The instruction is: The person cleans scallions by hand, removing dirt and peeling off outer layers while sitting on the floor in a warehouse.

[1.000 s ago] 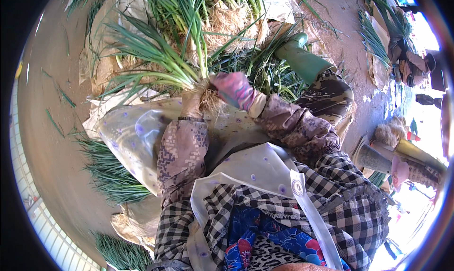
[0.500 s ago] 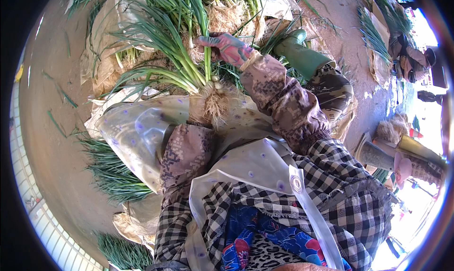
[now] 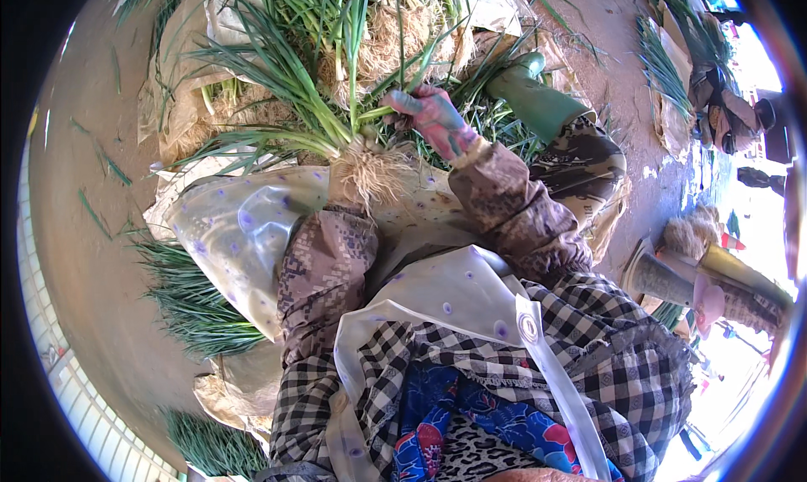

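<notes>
A bunch of green onions with a beard of pale roots lies above my lap, its long leaves fanning up and left. My left hand is mostly hidden behind the roots. Its sleeve leads right to the bunch's root end, which it holds; the fingers themselves do not show. Just right of the stalks, my right hand, in a pink and teal patterned glove, is closed on a few green leaves that stick up from the fingers.
A heap of green onions lies ahead, roots showing. More bundles rest on the floor at left. A green boot stands to the right, beside loose trimmings. A clear spotted plastic apron covers my lap. At far right are other people and bundles.
My right hand has moved right and a little nearer, away from the upright stalks, with leaves now bent in its grip. The bunch has shifted slightly left.
</notes>
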The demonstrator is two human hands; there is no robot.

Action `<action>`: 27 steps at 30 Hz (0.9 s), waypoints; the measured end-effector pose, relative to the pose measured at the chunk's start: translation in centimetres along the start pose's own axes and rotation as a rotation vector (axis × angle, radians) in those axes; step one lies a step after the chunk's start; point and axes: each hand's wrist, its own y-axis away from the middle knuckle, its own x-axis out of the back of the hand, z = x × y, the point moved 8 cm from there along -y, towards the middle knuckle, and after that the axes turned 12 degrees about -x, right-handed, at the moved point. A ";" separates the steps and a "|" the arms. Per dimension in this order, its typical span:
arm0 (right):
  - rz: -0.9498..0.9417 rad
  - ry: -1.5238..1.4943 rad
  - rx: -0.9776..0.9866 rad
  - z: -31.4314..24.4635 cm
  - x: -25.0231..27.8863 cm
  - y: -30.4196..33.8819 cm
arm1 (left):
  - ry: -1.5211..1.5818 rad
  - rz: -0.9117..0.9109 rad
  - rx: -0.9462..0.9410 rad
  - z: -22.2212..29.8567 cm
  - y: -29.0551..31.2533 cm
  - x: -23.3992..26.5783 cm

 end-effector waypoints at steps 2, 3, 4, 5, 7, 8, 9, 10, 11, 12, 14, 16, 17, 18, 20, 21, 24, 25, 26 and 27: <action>-0.109 -0.019 -0.022 0.8 -0.1 1.6 | -0.046 0.005 -0.024 0.4 -0.2 -0.2; -0.112 -0.029 -0.007 0.8 0.2 2.2 | -0.083 0.003 -0.027 0.4 -0.2 -0.6; -0.089 -0.010 -0.007 0.7 0.8 2.7 | -0.127 0.002 -0.028 0.7 -0.2 -0.9; -0.068 0.010 -0.008 0.5 1.4 3.2 | -0.169 0.000 -0.027 1.0 0.0 -1.2; 0.031 0.024 0.004 -0.2 4.0 4.0 | -0.251 -0.012 -0.004 0.1 -0.5 -1.8; 0.069 -0.009 0.033 -0.6 5.2 4.2 | -0.295 -0.024 0.009 -0.3 -0.7 -2.1; 0.108 -0.042 0.063 -0.9 6.5 4.3 | -0.328 -0.036 0.021 -0.9 -1.0 -2.4; 0.097 -0.078 0.079 -1.3 5.2 4.1 | -0.397 -0.035 -0.014 1.1 -0.1 -3.3; 0.078 -0.073 0.120 -2.2 6.5 4.3 | -0.446 -0.053 0.004 0.4 -0.3 -3.6; 0.155 -0.100 0.162 -2.5 9.1 4.1 | -0.507 -0.069 0.015 -0.3 -1.2 -3.9; 0.192 -0.106 0.148 -3.1 7.2 4.5 | -0.664 -0.087 -0.035 2.2 0.1 -4.6; 0.129 -0.244 0.223 -4.0 8.9 4.4 | -0.667 -0.110 -0.094 3.6 0.9 -6.2; 0.090 -0.353 0.248 -4.9 11.1 4.2 | -0.545 -0.131 -0.148 4.3 1.1 -7.5; 0.043 -0.463 0.267 -5.6 13.4 3.8 | -0.220 -0.185 -0.251 5.6 1.9 -9.2; 0.214 -0.343 0.291 -6.5 18.0 4.2 | -0.314 0.047 -0.465 10.6 2.6 -8.3; 0.499 -0.224 0.238 -6.9 22.4 6.8 | -0.285 0.001 -0.558 10.3 1.1 -9.0; 0.795 0.549 -0.087 -5.2 19.9 5.1 | -0.033 -0.777 -0.125 16.4 4.4 -16.3; 0.829 0.809 -0.042 -5.7 22.6 6.1 | 0.014 -0.694 -0.149 14.6 1.8 -16.3; 0.769 1.076 0.024 -4.9 21.2 4.5 | -0.016 -0.592 -0.254 16.1 2.9 -17.1; 0.519 0.857 -0.021 -2.3 17.7 2.5 | -0.061 -0.535 -0.293 16.6 3.0 -15.7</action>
